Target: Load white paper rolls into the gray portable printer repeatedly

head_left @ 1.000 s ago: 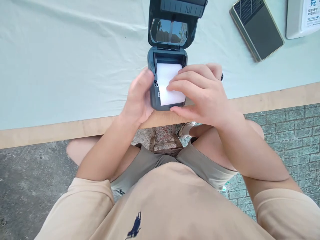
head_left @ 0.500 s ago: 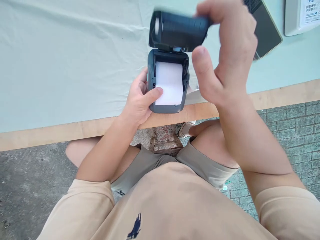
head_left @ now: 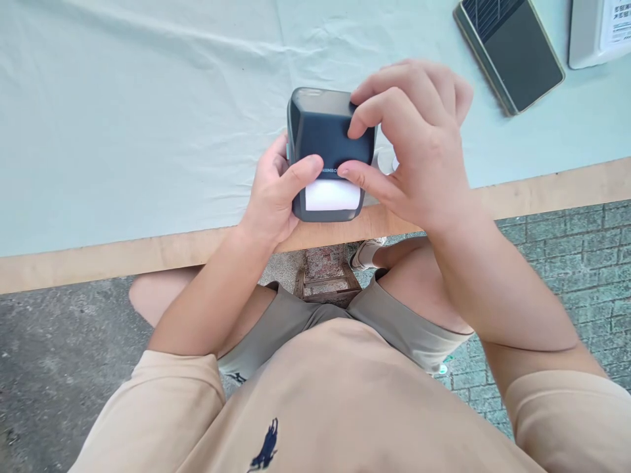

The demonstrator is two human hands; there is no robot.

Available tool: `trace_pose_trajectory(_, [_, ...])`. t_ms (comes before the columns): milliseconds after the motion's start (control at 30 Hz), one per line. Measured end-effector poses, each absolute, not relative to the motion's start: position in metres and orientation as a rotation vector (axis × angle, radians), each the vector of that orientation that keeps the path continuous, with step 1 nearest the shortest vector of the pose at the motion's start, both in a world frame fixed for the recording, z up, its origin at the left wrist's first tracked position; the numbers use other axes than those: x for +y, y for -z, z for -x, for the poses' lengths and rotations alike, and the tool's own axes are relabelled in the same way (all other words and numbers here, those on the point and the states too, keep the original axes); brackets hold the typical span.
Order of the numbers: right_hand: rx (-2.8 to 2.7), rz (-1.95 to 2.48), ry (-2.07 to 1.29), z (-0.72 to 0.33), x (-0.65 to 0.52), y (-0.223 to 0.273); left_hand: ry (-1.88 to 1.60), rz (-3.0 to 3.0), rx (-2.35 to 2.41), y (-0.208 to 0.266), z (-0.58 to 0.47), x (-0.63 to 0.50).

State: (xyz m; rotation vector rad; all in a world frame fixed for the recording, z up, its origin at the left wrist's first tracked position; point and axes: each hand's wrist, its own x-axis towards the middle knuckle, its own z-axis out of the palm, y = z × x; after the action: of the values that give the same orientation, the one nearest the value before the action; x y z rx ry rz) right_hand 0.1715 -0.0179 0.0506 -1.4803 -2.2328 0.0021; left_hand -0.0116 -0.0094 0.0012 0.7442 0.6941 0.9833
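Note:
A dark label printer (head_left: pixel 328 138) with its lid down is held over the table's near edge. Below the lid's lower edge, white label paper (head_left: pixel 332 195) sticks out. My left hand (head_left: pixel 273 194) is wrapped round the printer's left side, its thumb lying on the lid's lower left corner. On the right, my right hand (head_left: pixel 414 138) has curled fingertips on the lid's top and right side, with the thumb at its lower edge. A small clear and white round item (head_left: pixel 387 161), partly hidden, shows behind the right hand.
A pale cloth (head_left: pixel 148 118) covers the table, with a bare wooden edge (head_left: pixel 123 258) in front. At the back right lie a dark, flat rectangular device (head_left: pixel 517 59) and a white box-like item (head_left: pixel 586 39) with a printed label. A wooden stool (head_left: pixel 328 289) shows underneath.
The printer's lid, raised half a second ago, has swung down over the paper compartment. My right hand came down and left with it; my left hand has kept its hold.

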Motion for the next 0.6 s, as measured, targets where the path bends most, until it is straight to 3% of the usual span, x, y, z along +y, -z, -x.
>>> trace_pose_trajectory(167, [-2.198, 1.547, -0.018, -0.169, -0.021, -0.05, -0.993, -0.74, 0.739, -0.004, 0.009, -0.009])
trace_pose_trajectory(400, [-2.169, 1.302, 0.091, -0.177, -0.021, -0.036, -1.082, -0.596, 0.667, 0.009, 0.009, -0.001])
trace_pose_trajectory(600, [-2.225, 1.307, -0.028, -0.18, -0.025, -0.036, -1.086, -0.673, 0.686, 0.011, 0.01, -0.001])
